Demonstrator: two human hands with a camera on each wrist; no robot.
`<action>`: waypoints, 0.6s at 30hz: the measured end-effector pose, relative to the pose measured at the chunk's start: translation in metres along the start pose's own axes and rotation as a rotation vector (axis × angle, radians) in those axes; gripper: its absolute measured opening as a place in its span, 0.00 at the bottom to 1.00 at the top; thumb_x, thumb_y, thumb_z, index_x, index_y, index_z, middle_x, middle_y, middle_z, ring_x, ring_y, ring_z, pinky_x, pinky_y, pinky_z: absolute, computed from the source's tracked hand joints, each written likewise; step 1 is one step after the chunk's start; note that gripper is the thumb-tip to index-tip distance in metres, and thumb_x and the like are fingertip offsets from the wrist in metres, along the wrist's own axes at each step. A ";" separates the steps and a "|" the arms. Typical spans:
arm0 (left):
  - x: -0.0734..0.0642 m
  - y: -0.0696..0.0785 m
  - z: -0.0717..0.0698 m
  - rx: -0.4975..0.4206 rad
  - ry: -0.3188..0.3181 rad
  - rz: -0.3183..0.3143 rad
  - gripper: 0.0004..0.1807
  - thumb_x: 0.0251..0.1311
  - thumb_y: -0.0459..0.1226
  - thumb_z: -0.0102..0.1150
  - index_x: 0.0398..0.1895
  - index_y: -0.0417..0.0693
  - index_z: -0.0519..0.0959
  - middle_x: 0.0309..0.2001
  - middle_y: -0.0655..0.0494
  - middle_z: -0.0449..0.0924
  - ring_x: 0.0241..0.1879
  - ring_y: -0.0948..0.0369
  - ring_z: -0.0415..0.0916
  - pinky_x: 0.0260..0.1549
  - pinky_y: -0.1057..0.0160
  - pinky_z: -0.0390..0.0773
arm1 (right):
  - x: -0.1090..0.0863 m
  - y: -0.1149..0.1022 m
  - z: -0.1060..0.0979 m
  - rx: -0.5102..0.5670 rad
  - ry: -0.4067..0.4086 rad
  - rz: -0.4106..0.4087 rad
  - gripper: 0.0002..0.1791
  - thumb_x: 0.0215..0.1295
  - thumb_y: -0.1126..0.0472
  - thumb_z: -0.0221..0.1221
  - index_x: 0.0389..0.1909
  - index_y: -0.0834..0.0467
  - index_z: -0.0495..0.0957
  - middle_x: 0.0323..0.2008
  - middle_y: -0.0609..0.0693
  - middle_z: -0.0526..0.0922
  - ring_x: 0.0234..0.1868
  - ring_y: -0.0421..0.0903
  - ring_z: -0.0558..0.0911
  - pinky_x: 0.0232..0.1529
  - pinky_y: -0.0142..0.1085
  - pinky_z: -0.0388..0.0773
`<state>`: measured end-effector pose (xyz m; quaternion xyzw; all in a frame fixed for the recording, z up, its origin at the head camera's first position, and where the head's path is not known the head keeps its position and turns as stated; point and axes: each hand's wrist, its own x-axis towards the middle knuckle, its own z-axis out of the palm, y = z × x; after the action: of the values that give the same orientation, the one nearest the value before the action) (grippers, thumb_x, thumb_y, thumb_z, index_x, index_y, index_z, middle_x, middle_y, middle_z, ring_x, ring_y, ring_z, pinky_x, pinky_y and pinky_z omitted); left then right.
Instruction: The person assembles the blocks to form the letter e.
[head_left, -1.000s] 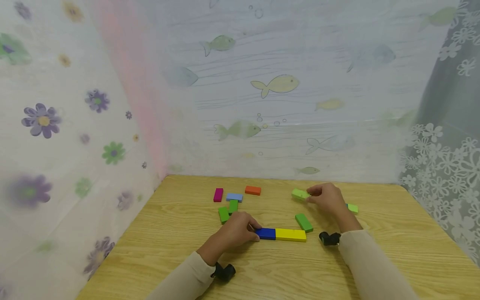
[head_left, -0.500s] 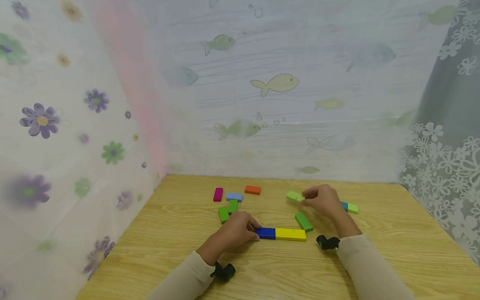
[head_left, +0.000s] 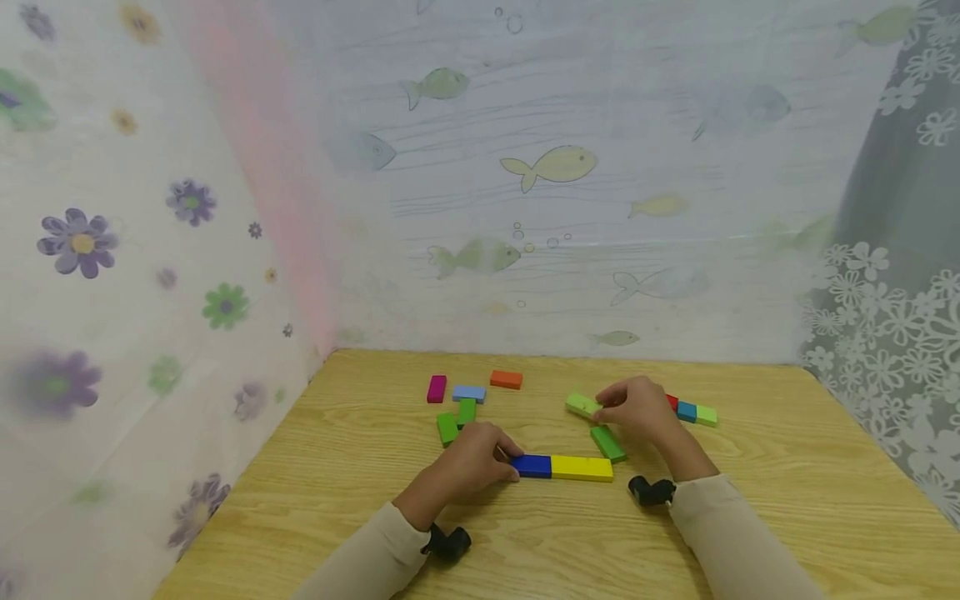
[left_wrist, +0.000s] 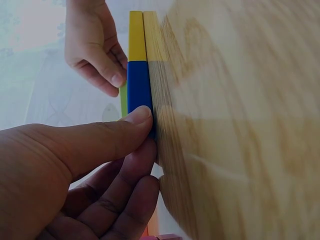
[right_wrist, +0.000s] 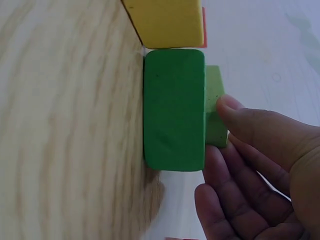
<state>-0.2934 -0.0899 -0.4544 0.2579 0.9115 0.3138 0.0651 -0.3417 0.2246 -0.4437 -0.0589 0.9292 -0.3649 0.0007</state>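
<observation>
Left hand [head_left: 474, 458] pinches the blue block [head_left: 534, 467]; yellow block [head_left: 582, 469] abuts this at 3 o'clock. Lime block [head_left: 581, 406] is at 9 o'clock of the right hand [head_left: 636, 408], pinched by its thumb and fingers; green block [head_left: 607, 445] at the lime's 5 o'clock. Judged step: moving 1 block, steadying another. Next likely calls for a level set-down.

No text, label, brand, number or sign can be read on the blocks [head_left: 581, 468], surface [head_left: 555, 550] or patterned backdrop [head_left: 570, 204].
</observation>
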 end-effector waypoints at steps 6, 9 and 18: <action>0.000 0.000 0.000 0.013 0.001 0.007 0.15 0.55 0.38 0.78 0.47 0.53 0.91 0.43 0.62 0.89 0.37 0.71 0.83 0.37 0.70 0.81 | -0.001 -0.002 0.003 -0.004 -0.007 0.026 0.17 0.59 0.52 0.76 0.47 0.53 0.90 0.44 0.49 0.90 0.46 0.48 0.84 0.50 0.46 0.83; 0.000 0.000 0.000 0.017 0.001 0.011 0.15 0.55 0.38 0.78 0.47 0.53 0.91 0.43 0.62 0.89 0.37 0.71 0.82 0.36 0.70 0.81 | -0.002 -0.002 0.006 0.002 -0.013 0.033 0.16 0.58 0.52 0.76 0.46 0.52 0.90 0.44 0.49 0.89 0.45 0.47 0.84 0.49 0.45 0.83; -0.001 0.001 -0.001 0.022 0.003 0.014 0.15 0.55 0.38 0.78 0.47 0.53 0.91 0.43 0.62 0.89 0.38 0.71 0.83 0.37 0.70 0.81 | -0.005 -0.009 0.007 -0.006 -0.016 0.027 0.15 0.58 0.52 0.76 0.45 0.52 0.90 0.43 0.48 0.89 0.45 0.48 0.84 0.48 0.45 0.84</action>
<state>-0.2928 -0.0900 -0.4533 0.2644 0.9132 0.3044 0.0585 -0.3350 0.2137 -0.4435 -0.0492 0.9309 -0.3616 0.0131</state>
